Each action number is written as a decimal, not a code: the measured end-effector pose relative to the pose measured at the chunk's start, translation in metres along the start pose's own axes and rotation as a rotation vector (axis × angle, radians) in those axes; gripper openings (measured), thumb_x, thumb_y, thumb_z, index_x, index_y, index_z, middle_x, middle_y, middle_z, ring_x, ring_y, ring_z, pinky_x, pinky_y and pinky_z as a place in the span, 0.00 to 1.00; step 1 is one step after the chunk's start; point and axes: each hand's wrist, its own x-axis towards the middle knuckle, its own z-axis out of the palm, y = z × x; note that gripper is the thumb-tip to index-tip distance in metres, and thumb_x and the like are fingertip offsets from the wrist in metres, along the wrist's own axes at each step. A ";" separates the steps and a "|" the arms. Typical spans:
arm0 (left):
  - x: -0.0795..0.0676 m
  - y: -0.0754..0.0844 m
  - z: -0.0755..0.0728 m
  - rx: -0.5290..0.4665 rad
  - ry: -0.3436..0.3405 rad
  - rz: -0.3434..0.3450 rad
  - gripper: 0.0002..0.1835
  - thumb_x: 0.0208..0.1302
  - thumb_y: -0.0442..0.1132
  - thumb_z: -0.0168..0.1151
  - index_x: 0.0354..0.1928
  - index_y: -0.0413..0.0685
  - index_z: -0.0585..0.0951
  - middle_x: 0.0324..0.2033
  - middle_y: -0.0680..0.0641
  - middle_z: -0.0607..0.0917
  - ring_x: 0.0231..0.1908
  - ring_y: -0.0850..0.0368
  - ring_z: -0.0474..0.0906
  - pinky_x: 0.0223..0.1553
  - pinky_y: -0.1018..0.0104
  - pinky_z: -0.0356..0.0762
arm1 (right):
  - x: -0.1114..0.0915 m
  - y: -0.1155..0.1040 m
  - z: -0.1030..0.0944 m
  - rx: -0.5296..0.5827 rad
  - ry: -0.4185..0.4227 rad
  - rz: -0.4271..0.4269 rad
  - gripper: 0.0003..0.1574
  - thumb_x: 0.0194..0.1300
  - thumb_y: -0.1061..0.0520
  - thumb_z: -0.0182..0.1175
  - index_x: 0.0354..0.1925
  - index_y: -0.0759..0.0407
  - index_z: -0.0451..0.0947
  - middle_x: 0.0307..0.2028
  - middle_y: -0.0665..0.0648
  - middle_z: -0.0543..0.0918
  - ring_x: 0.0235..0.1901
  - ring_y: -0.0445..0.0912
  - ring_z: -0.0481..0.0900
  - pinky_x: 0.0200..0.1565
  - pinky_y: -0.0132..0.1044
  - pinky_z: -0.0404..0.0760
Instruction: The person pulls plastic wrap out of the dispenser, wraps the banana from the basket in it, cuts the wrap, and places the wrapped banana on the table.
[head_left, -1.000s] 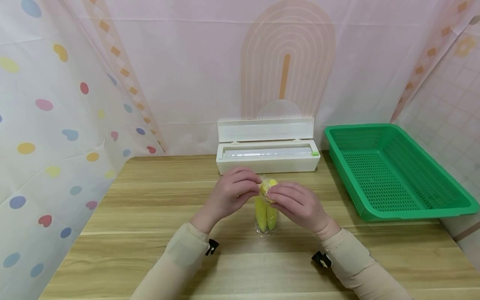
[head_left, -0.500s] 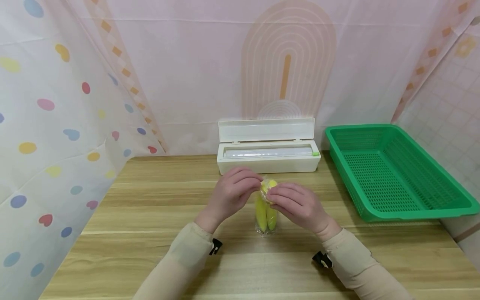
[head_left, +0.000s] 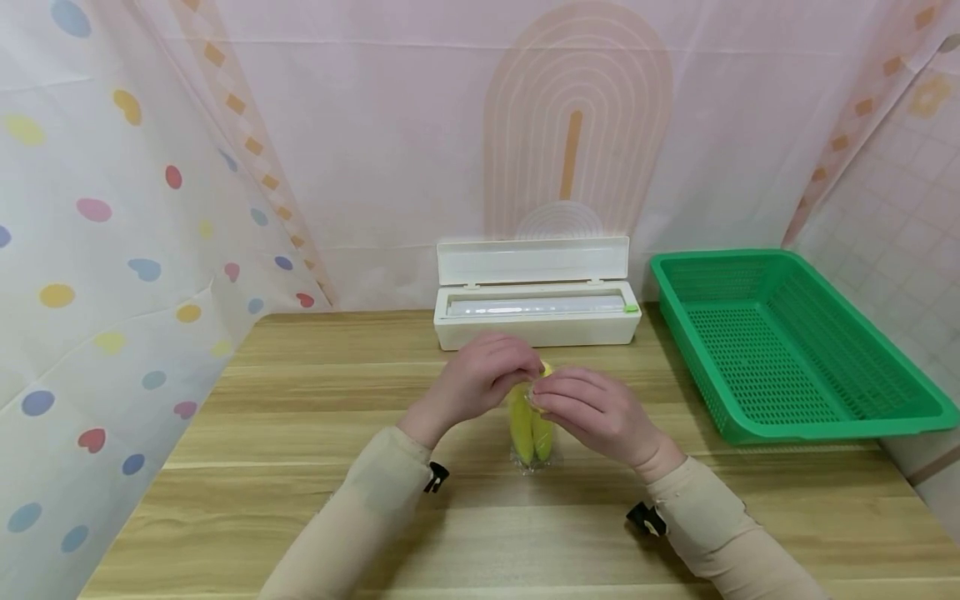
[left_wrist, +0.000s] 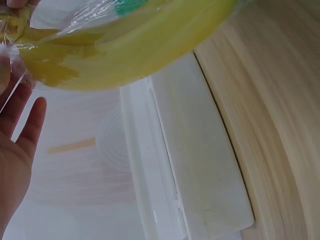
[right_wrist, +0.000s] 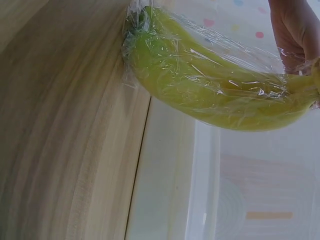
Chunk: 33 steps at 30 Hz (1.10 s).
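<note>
A pair of yellow bananas [head_left: 531,429], wrapped in clear cling film [right_wrist: 132,55], is between my hands over the middle of the table. Their stem end is up and their greenish tips point down toward the wood; whether the tips touch it I cannot tell. My left hand [head_left: 480,382] pinches the film at the stem end, and in the left wrist view the film is drawn taut there. On the other side my right hand [head_left: 600,412] holds the stem end through the film. My fingertips partly hide the stems.
Behind the hands stands a white cling film dispenser [head_left: 536,333], its lid up and a film roll inside, with a green slider at its right end. A green plastic basket [head_left: 817,429] sits at the right of the wooden table [head_left: 300,417]. Patterned cloth hangs around.
My left hand has moved slightly right, closer to the right hand and over the stem end. The right hand and the bananas have stayed nearly in place.
</note>
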 end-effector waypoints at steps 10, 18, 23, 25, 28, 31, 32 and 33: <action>0.003 -0.009 0.001 -0.222 -0.093 -0.130 0.05 0.61 0.28 0.68 0.35 0.43 0.82 0.33 0.49 0.84 0.38 0.58 0.79 0.44 0.65 0.78 | -0.001 0.001 0.001 0.106 0.020 -0.020 0.10 0.72 0.63 0.58 0.48 0.68 0.81 0.43 0.61 0.84 0.40 0.50 0.83 0.45 0.39 0.84; 0.000 -0.014 0.004 -0.455 -0.151 -0.370 0.12 0.62 0.27 0.67 0.47 0.38 0.82 0.49 0.42 0.84 0.52 0.54 0.78 0.52 0.55 0.79 | 0.003 0.003 0.002 0.019 0.037 -0.115 0.08 0.72 0.63 0.57 0.43 0.67 0.81 0.44 0.63 0.85 0.44 0.54 0.82 0.49 0.39 0.83; 0.000 -0.016 0.001 -0.575 -0.262 -0.495 0.15 0.66 0.29 0.62 0.55 0.37 0.81 0.54 0.44 0.83 0.55 0.53 0.78 0.56 0.57 0.77 | 0.006 0.004 0.003 -0.001 0.034 -0.171 0.08 0.71 0.66 0.57 0.42 0.66 0.83 0.45 0.64 0.86 0.45 0.54 0.84 0.50 0.40 0.82; 0.000 -0.018 0.001 -0.619 -0.296 -0.533 0.14 0.67 0.30 0.62 0.54 0.38 0.82 0.53 0.45 0.84 0.55 0.54 0.79 0.57 0.57 0.77 | 0.005 0.004 0.002 0.000 0.015 -0.181 0.09 0.72 0.67 0.56 0.44 0.66 0.83 0.46 0.63 0.86 0.45 0.53 0.85 0.50 0.40 0.82; 0.000 -0.019 0.001 -0.663 -0.316 -0.575 0.13 0.67 0.32 0.62 0.52 0.39 0.84 0.53 0.46 0.84 0.56 0.56 0.78 0.59 0.58 0.75 | 0.004 0.003 0.002 0.006 -0.011 -0.177 0.11 0.73 0.67 0.54 0.45 0.65 0.83 0.46 0.61 0.86 0.45 0.52 0.85 0.49 0.39 0.82; 0.001 -0.019 0.002 -0.686 -0.323 -0.624 0.13 0.67 0.34 0.62 0.51 0.41 0.85 0.52 0.48 0.84 0.56 0.56 0.77 0.59 0.57 0.74 | 0.003 0.001 0.003 0.022 -0.024 -0.166 0.11 0.73 0.67 0.53 0.45 0.65 0.83 0.45 0.60 0.87 0.44 0.51 0.85 0.48 0.39 0.83; 0.001 -0.018 0.002 -0.691 -0.322 -0.641 0.12 0.67 0.35 0.62 0.51 0.41 0.85 0.52 0.48 0.84 0.55 0.56 0.78 0.59 0.57 0.74 | 0.003 0.000 0.003 0.027 -0.022 -0.164 0.11 0.73 0.67 0.53 0.45 0.65 0.83 0.44 0.60 0.87 0.44 0.51 0.85 0.47 0.39 0.83; 0.002 -0.017 0.002 -0.699 -0.319 -0.656 0.12 0.67 0.35 0.62 0.50 0.41 0.85 0.52 0.49 0.84 0.55 0.56 0.78 0.58 0.57 0.75 | 0.003 0.000 0.003 0.029 -0.020 -0.163 0.11 0.73 0.67 0.53 0.44 0.65 0.83 0.44 0.60 0.87 0.44 0.51 0.85 0.46 0.39 0.84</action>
